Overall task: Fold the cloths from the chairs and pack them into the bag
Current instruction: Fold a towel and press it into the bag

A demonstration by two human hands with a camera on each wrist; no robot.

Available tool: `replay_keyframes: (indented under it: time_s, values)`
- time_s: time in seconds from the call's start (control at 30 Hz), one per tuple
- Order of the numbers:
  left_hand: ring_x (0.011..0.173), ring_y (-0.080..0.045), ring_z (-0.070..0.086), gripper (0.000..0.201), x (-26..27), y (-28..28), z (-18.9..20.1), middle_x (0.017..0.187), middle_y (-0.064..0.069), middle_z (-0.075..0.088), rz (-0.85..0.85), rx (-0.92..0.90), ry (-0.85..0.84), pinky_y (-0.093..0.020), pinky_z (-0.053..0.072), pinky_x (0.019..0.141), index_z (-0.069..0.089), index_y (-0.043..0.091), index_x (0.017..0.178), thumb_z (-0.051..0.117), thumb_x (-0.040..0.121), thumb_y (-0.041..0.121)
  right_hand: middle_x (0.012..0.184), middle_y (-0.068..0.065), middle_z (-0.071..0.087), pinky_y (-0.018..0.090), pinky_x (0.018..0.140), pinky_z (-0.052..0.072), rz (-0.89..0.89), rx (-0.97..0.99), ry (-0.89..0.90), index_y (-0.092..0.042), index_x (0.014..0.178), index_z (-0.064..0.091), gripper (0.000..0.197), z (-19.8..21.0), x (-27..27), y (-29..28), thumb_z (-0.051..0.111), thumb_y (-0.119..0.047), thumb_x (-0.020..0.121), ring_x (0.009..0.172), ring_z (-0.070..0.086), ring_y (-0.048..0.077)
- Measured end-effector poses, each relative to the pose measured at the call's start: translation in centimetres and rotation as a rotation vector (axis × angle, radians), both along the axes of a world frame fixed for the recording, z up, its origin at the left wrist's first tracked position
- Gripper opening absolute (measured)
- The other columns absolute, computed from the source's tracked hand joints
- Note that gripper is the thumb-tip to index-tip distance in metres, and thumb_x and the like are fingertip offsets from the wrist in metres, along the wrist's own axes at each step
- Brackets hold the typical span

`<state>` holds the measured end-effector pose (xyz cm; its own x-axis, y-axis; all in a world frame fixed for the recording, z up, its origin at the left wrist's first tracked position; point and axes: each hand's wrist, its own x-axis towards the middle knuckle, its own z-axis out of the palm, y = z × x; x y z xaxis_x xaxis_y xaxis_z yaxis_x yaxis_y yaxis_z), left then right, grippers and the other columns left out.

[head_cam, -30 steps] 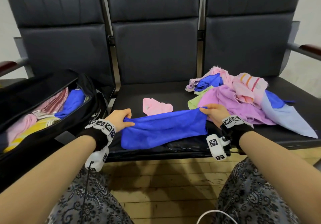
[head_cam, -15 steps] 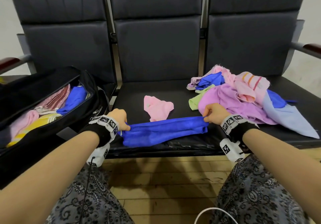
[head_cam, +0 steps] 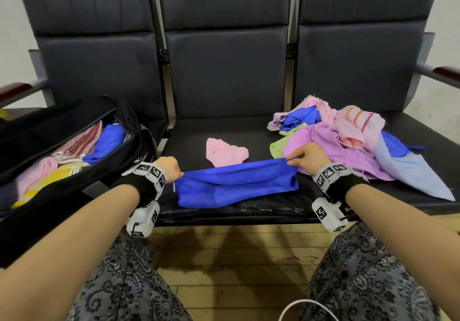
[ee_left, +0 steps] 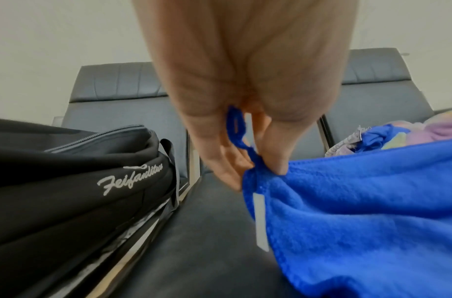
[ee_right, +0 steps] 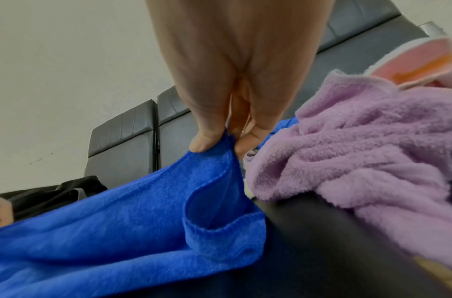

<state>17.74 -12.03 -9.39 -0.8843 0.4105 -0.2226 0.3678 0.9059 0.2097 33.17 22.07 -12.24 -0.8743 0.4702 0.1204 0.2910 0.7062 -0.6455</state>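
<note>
Both hands pinch the blue cloth (head_cam: 236, 183) by its upper corners, the left hand (head_cam: 169, 167) at the left end and the right hand (head_cam: 311, 156) at the right end, so it stretches between them over the front of the middle seat (head_cam: 224, 129). Its lower part sags onto the seat, doubled lengthwise. Just behind it lies a small pink cloth (head_cam: 226, 155). On the right seat a pile (head_cam: 348, 141) of purple, pink, green and blue cloths sits, touching the right hand's side. The open black bag (head_cam: 74, 171) rests on the left seat, with folded pink, yellow and blue cloths inside.

From the left wrist, thumb and fingers (ee_left: 219, 161) close on the cloth's corner, a blue hanging loop (ee_left: 236, 129) running up between them. The cloth (ee_left: 360, 211) falls away to the right; the bag (ee_left: 79, 191), lettered in white, stands near on the left.

From the right wrist, thumb and fingers (ee_right: 207, 141) are clamped on the cloth's (ee_right: 117, 231) top edge, its layers gaping open below. A purple cloth (ee_right: 360, 151) lies just beside it on the right.
</note>
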Motion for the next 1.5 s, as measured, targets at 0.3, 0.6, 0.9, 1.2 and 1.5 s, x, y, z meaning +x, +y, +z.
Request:
replay_keyframes:
  time_s: [0.3, 0.6, 0.9, 1.2, 1.5]
  values:
    - [0.084, -0.019, 0.067, 0.007, 0.1, 0.2, 1.5, 0.088, -0.003, 0.072, -0.056, -0.033, 0.165, -0.030, 0.055, 0.078, 0.074, 0.011, 0.072, 0.072, 0.071, 0.018, 0.079, 0.008, 0.069, 0.026, 0.073, 0.043, -0.082, 0.065, 0.067, -0.004, 0.076, 0.071, 0.012, 1.9, -0.2, -0.1, 0.068, -0.012, 0.084, 0.076, 0.058, 0.016]
    - [0.093, -0.036, 0.059, 0.014, -1.2, 0.7, 7.0, 0.097, -0.015, 0.064, 0.052, 0.200, 0.398, -0.035, 0.047, 0.078, 0.062, 0.009, 0.078, 0.062, 0.079, 0.023, 0.080, 0.008, 0.061, 0.017, 0.064, 0.042, -0.146, 0.068, 0.322, -0.003, 0.082, 0.059, 0.011, 7.0, -2.5, 0.8, 0.064, -0.012, 0.087, 0.076, 0.055, 0.021]
    - [0.089, -0.033, 0.057, 0.011, -1.3, 0.5, 7.7, 0.094, -0.013, 0.063, 0.154, 0.623, 0.552, -0.034, 0.040, 0.077, 0.053, 0.009, 0.073, 0.059, 0.081, 0.012, 0.083, 0.001, 0.061, 0.001, 0.065, 0.043, -0.142, -0.010, 0.386, -0.004, 0.102, 0.072, 0.020, 9.8, -3.7, 0.8, 0.058, -0.004, 0.088, 0.070, 0.055, -0.002]
    - [0.081, -0.026, 0.051, 0.012, -2.2, 0.7, 5.2, 0.082, -0.010, 0.055, 0.149, 0.627, 0.362, -0.030, 0.036, 0.069, 0.050, 0.007, 0.084, 0.061, 0.083, 0.012, 0.053, 0.005, 0.030, 0.025, 0.049, 0.028, -0.137, -0.062, 0.049, -0.014, 0.050, 0.033, 0.041, 7.1, -4.4, 0.3, 0.045, 0.000, 0.087, 0.054, 0.031, 0.019]
    - [0.103, -0.031, 0.056, 0.023, -3.0, 0.9, 3.7, 0.093, -0.014, 0.058, 0.337, 0.749, 0.315, -0.029, 0.039, 0.085, 0.062, 0.006, 0.110, 0.059, 0.089, 0.014, 0.075, 0.012, 0.058, 0.033, 0.061, 0.052, -0.128, -0.360, 0.096, -0.013, 0.072, 0.059, 0.019, 4.8, -4.6, 0.2, 0.058, -0.002, 0.088, 0.072, 0.056, 0.028]
